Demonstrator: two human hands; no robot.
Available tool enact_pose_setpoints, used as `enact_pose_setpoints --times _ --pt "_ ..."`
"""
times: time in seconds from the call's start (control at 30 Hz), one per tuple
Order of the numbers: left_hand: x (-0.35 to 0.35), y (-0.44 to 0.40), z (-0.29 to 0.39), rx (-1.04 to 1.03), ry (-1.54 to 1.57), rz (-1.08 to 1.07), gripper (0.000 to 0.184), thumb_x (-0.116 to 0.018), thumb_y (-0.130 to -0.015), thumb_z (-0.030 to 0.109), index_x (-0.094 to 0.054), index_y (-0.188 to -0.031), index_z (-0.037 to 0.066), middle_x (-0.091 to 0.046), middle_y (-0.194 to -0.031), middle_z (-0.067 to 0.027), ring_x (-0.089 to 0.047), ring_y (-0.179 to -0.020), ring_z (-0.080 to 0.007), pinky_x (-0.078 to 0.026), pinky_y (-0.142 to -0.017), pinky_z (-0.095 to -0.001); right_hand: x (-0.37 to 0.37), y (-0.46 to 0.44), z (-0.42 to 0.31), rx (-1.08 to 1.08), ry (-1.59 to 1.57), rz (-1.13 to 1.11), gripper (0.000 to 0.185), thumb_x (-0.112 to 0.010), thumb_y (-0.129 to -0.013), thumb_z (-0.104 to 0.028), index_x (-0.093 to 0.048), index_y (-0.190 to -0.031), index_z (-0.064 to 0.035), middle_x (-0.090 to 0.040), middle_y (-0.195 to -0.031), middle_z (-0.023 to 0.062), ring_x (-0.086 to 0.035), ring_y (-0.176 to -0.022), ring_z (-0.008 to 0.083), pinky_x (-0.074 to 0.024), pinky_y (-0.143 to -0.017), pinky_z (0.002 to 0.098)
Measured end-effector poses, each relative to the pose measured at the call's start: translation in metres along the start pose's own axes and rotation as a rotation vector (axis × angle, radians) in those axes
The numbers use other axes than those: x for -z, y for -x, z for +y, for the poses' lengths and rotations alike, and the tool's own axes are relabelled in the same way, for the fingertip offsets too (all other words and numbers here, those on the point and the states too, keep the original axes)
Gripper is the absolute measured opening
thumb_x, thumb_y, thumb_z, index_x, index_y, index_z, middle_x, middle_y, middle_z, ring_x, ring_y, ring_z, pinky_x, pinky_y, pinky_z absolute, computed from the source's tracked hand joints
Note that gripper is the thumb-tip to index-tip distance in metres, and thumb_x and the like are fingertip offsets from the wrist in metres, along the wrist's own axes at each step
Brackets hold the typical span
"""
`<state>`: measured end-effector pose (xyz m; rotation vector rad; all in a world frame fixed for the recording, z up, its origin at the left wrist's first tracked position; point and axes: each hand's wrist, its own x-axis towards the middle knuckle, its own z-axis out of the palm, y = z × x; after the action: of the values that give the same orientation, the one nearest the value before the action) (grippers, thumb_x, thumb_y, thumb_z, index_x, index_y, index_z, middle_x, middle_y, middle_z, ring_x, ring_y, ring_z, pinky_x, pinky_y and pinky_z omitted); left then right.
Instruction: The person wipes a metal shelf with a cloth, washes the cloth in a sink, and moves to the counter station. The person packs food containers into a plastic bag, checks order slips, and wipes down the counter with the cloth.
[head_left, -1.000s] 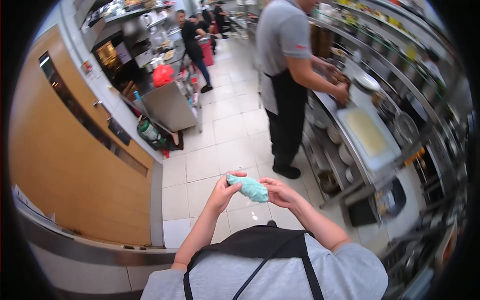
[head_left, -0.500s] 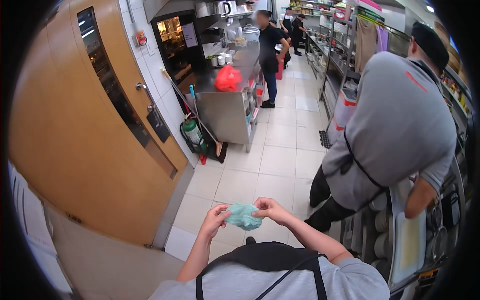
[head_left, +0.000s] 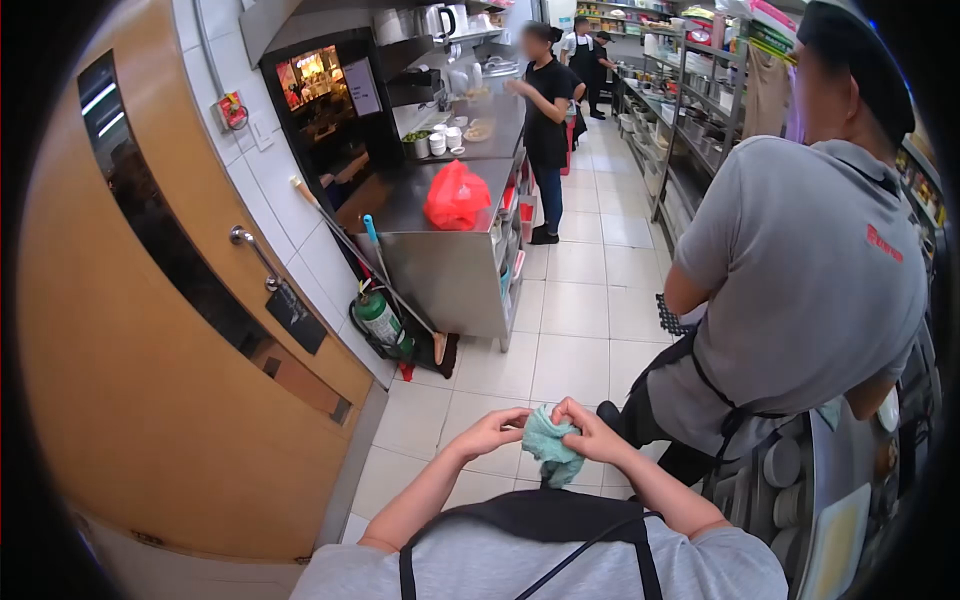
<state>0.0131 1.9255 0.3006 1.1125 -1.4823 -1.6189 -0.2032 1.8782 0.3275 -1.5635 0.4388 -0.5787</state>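
A crumpled pale green cloth (head_left: 548, 452) hangs in front of my apron at the lower middle of the view. My right hand (head_left: 592, 435) is closed on its upper right part, and the lower end droops free. On the other side, my left hand (head_left: 490, 434) has its fingers stretched toward the cloth's left edge. Its fingertips are at or very near the fabric; I cannot tell whether they touch. Both forearms reach forward from short grey sleeves.
A co-worker in grey (head_left: 800, 290) stands close on my right beside a counter with stacked dishes. Left is a wooden door (head_left: 180, 330). Ahead, a red plastic bag (head_left: 458, 196) sits on a steel counter (head_left: 420, 260), near a fire extinguisher (head_left: 380, 322) and broom. Other people stand farther down the aisle.
Both hands held the cloth before; now the right hand grips it and the left fingers have loosened. The cloth moved right and hangs lower. The co-worker on my right has straightened up.
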Motion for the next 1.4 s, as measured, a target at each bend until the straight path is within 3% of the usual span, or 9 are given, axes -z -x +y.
enact_pose_setpoints --times 0.13,0.3,0.53,0.63,0.7,1.0,1.23,1.3,1.4 --pt "0.047 -0.057 -0.007 0.065 0.08 -0.044 0.029 -0.053 -0.081 0.009 -0.051 -0.109 0.001 -0.055 -0.102 -0.0044 -0.049 -0.096 -0.0116 -0.038 -0.085 -0.0273 0.062 -0.058 0.003 -0.02 0.076 -0.092 0.036 -0.039 -0.064 0.005 -0.042 -0.099 -0.0043 -0.047 -0.098 0.0056 -0.044 -0.098 0.0134 -0.0338 -0.086 0.0261" --pt "0.114 -0.093 0.008 -0.088 0.188 0.438 0.014 -0.051 -0.083 0.012 -0.052 -0.095 0.004 -0.056 -0.091 -0.0028 -0.05 -0.089 -0.0096 -0.039 -0.08 -0.0242 0.113 -0.157 0.013 -0.1 -0.027 -0.232 0.04 -0.041 -0.065 0.008 -0.043 -0.103 -0.0042 -0.045 -0.104 0.0051 -0.043 -0.096 0.0116 -0.0363 -0.082 0.0253" --pt "0.2 -0.11 0.04 -0.28 0.626 0.81 0.011 -0.047 -0.085 0.011 -0.046 -0.095 0.006 -0.054 -0.088 -0.0025 -0.05 -0.082 -0.0089 -0.041 -0.073 -0.0256 0.101 -0.287 0.04 -0.14 0.155 -0.164 0.053 -0.067 -0.072 -0.012 -0.041 -0.119 -0.0065 -0.055 -0.092 0.003 -0.051 -0.086 0.0127 -0.0411 -0.076 0.0265" --pt "0.254 -0.121 0.03 -0.196 0.445 0.719 0.015 -0.048 -0.083 0.013 -0.048 -0.095 0.004 -0.055 -0.093 -0.0051 -0.052 -0.083 -0.0135 -0.041 -0.078 -0.0293 0.106 -0.336 0.088 -0.124 0.127 -0.21 0.036 -0.064 -0.074 -0.012 -0.052 -0.107 -0.0033 -0.057 -0.085 0.0031 -0.05 -0.081 0.0102 -0.0405 -0.07 0.0255" --pt "0.308 -0.143 0.034 -0.293 -0.188 0.442 0.016 -0.051 -0.08 0.01 -0.054 -0.094 0.003 -0.055 -0.093 -0.0048 -0.051 -0.087 -0.011 -0.04 -0.075 -0.024 0.116 -0.355 0.087 -0.276 0.147 -0.21 0.021 -0.061 -0.078 -0.014 -0.057 -0.093 -0.0002 -0.055 -0.079 0.0028 -0.049 -0.077 0.0098 -0.0395 -0.069 0.025" --pt "0.533 -0.333 0.034 -0.135 -0.882 0.86 0.045 -0.052 -0.077 0.016 -0.044 -0.119 0.002 -0.043 -0.124 -0.0148 -0.04 -0.115 -0.031 -0.032 -0.096 -0.0362 0.171 -0.386 0.104 -0.357 0.156 0.146 0.02 -0.05 -0.084 -0.021 -0.05 -0.092 -0.0026 -0.052 -0.079 0.0074 -0.048 -0.076 0.0142 -0.0397 -0.071 0.0275" --pt "0.596 -0.422 0.007 -0.015 -1.196 0.884 0.054 -0.043 -0.077 0.011 -0.03 -0.13 0.008 -0.035 -0.131 -0.0138 -0.03 -0.122 -0.0297 -0.027 -0.097 -0.0483 0.221 -0.38 0.103 -0.383 0.122 0.587 0.016 -0.047 -0.087 -0.02 -0.044 -0.085 -0.0045 -0.045 -0.073 0.0026 -0.043 -0.069 0.0084 -0.0376 -0.061 0.0246" --pt "0.613 -0.437 -0.008 0.453 -1.009 0.482 0.054 -0.042 -0.077 0.01 -0.031 -0.13 0.01 -0.035 -0.131 -0.0132 -0.03 -0.123 -0.0298 -0.027 -0.097 -0.0504 0.233 -0.386 0.091 -0.388 0.154 0.609 0.014 -0.048 -0.087 -0.018 -0.044 -0.084 -0.0046 -0.045 -0.072 0.0023 -0.042 -0.069 0.0075 -0.0369 -0.06 0.0238" --pt "0.557 -0.412 0.048 0.278 -1.135 0.699 0.045 -0.047 -0.078 0.012 -0.041 -0.122 0.008 -0.044 -0.121 -0.0167 -0.039 -0.115 -0.0288 -0.029 -0.093 -0.0508 0.253 -0.395 0.096 -0.309 0.19 0.613 0.014 -0.05 -0.086 -0.018 -0.046 -0.087 -0.004 -0.046 -0.069 0.0017 -0.043 -0.068 0.0089 -0.038 -0.061 0.0244"
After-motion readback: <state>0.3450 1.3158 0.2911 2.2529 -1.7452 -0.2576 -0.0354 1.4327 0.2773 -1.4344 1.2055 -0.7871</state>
